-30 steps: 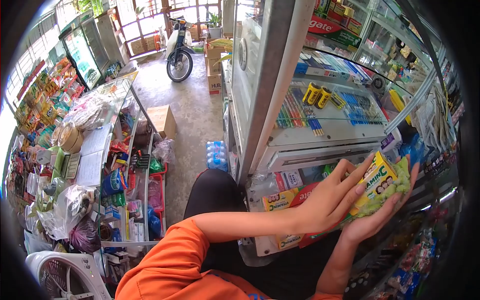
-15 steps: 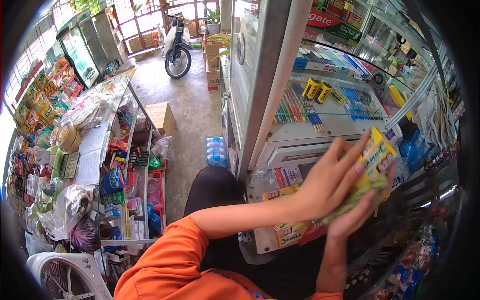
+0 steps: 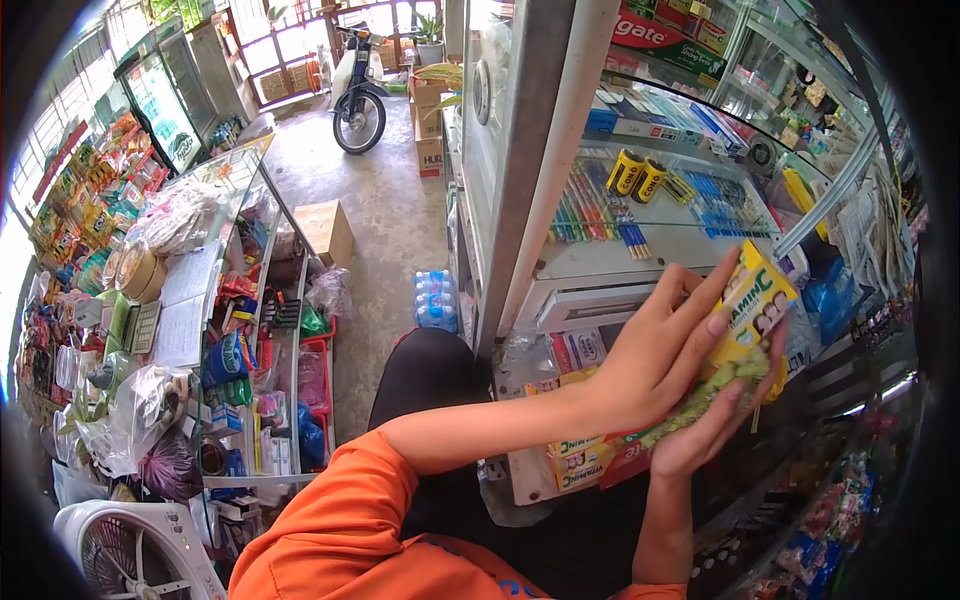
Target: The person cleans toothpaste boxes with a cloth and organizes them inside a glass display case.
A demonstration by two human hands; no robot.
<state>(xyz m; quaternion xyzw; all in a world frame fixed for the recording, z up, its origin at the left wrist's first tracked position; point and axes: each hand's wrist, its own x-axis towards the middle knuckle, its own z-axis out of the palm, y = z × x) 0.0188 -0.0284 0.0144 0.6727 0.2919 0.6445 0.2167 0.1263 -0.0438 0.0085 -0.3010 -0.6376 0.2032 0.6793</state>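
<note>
On the right side of the view, a yellow Vitamin C packet (image 3: 752, 300) is tilted between my two hands. My left hand (image 3: 655, 350) reaches across from the left, its long fingers pressed along the packet's near side. Below it, my right hand (image 3: 705, 430) cups the packet from underneath, thumb and fingers closed around its lower part. Lumpy green contents or material (image 3: 700, 405) shows between the palms; I cannot make out which. More yellow Vitamin C packets (image 3: 580, 462) lie under my left forearm, beside a red item (image 3: 626, 464).
A glass case (image 3: 660, 235) with pens and two yellow-black batteries (image 3: 636, 177) stands ahead, beside a metal post (image 3: 535, 150). At left are a glass counter (image 3: 215, 300) and a white fan (image 3: 135, 550). Bottled water (image 3: 436, 298) and a motorbike (image 3: 357, 95) stand on the floor.
The packet's top has shifted slightly and its print is sharper. My right hand sits a little lower on the left. Both hands remain on the packet.
</note>
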